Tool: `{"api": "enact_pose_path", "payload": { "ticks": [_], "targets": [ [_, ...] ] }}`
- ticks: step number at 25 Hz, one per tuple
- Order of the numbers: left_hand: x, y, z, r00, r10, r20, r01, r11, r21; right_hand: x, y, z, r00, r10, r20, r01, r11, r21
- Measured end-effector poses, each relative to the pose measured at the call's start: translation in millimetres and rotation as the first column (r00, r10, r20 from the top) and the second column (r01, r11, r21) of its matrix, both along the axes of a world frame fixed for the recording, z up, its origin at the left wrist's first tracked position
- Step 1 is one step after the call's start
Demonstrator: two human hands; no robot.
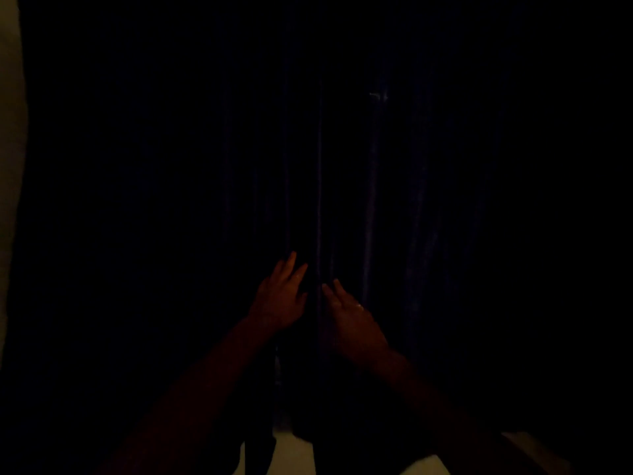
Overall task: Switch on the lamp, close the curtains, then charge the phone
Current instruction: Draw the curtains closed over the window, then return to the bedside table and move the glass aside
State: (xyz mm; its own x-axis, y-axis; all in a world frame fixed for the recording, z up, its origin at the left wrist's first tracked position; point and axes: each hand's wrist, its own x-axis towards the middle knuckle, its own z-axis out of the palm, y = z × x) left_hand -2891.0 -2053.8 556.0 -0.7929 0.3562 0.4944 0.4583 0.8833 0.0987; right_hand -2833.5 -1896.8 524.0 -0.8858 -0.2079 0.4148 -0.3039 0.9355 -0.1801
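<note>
Dark curtains [342, 149] are filling almost the whole view, hanging in long vertical folds that are catching faint bluish streaks of light just right of centre. The two panels are meeting along a thin upright seam near the middle, with no bright gap showing there. At the far left edge a pale strip of wall [10, 132] is showing beside the outer edge of the fabric. At the bottom, the hems are stopping short of a pale floor [294, 454], which is appearing in small patches between and beside the panels.

The left hand [279, 298] is reaching up just left of the seam, its fingers [291, 262] lying straight and slightly spread against or very near the cloth; whether they are touching it is too dim to tell. The right hand [352, 320] is sitting just right of the seam, a little lower, its fingers extended toward the panel edge and gripping nothing that can be seen. The two hands are near each other but apart, with the seam running between them. Both forearms are rising from the lower edge, and everything else is lost in darkness.
</note>
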Motion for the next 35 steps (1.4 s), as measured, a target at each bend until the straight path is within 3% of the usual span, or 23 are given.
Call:
{"api": "enact_pose_path", "payload": {
  "ticks": [5,10,18,26,28,29,32,35],
  "targets": [
    [50.6,29.7,-2.6,0.986,-0.042,0.162,0.062,0.99,-0.123,66.9,28.9,6.5,0.989,-0.144,0.027,0.145,0.989,-0.016],
    [108.0,79.9,3.7,0.962,-0.227,0.152,0.244,0.964,-0.105,138.5,61.9,9.9,0.942,-0.337,-0.005,0.335,0.94,-0.066],
    [247.1,154.8,-11.6,0.799,-0.584,0.144,0.594,0.803,-0.042,321.8,102.3,4.7,0.713,-0.701,-0.001,0.694,0.707,-0.136],
    [472.6,243.3,-17.1,0.443,-0.884,0.149,0.888,0.455,0.057,576.1,123.2,5.0,0.362,-0.926,0.108,0.931,0.352,-0.101],
    [534.2,257.3,-17.5,0.292,-0.938,0.188,0.935,0.321,0.151,636.7,121.0,5.9,0.256,-0.961,0.107,0.964,0.245,-0.104],
    [569.0,265.0,-20.4,0.214,-0.957,0.194,0.952,0.249,0.18,671.7,118.7,6.1,0.199,-0.974,0.112,0.976,0.187,-0.112],
    [673.3,280.9,-28.4,0.114,-0.981,0.16,0.975,0.141,0.169,775.1,106.9,4.2,0.034,-0.991,0.128,0.994,0.02,-0.111],
    [778.2,290.7,-34.4,-0.04,-0.983,0.18,0.972,0.004,0.237,876.9,87.7,0.0,-0.112,-0.984,0.138,0.985,-0.128,-0.117]
  ]
}}
